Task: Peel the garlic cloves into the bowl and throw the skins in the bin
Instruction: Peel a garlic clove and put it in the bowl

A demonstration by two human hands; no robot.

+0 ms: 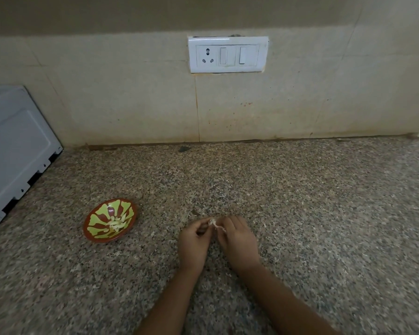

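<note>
Head view: above a speckled granite counter (300, 213), left hand (194, 239) and right hand (237, 235) both pinch one small white papery-skinned garlic clove (213, 222) between curled fingertips. Likely best: hold the clove firm, strip skin in one pull. One red-and-green ceramic bowl (99, 213), well left, holds several pale peeled cloves (116, 224), too small to count. No bin shows.

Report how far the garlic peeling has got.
Done: several peeled cloves lie in the bowl. In hand: the left hand and right hand pinch a garlic clove, skin trailing off it. Remaining: that clove into the bowl, skins binned; no bin is in view.
</note>
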